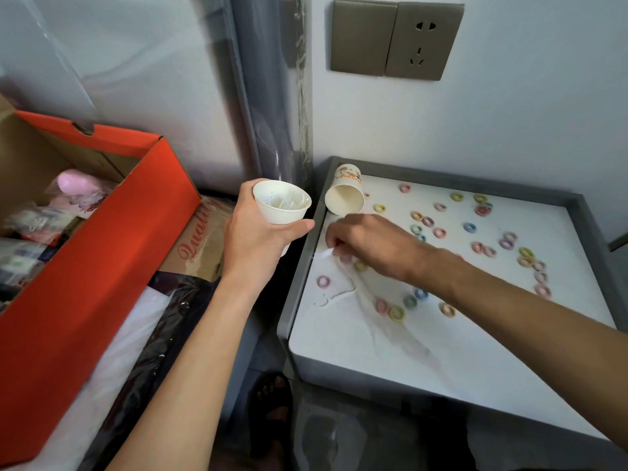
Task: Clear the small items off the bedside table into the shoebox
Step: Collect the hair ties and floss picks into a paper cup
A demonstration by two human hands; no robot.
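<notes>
- Small pastel hair rings (396,313) lie scattered across the white, grey-rimmed bedside worktop (441,362). We judge them light and soft, best pinched across the band.
- Right grip (370,243) pinches a thin white plastic sliver (325,253), which looks flimsy.
- Left grip (258,232) wraps a white paper cup (282,203), crushable if squeezed.
- Open orange cardboard shoebox (102,232) sits well to the left.

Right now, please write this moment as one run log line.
left hand: holds white cup | right hand: at small white item on bedside table | colored rings: scattered | printed cup: tipped over | shoebox: open
</notes>
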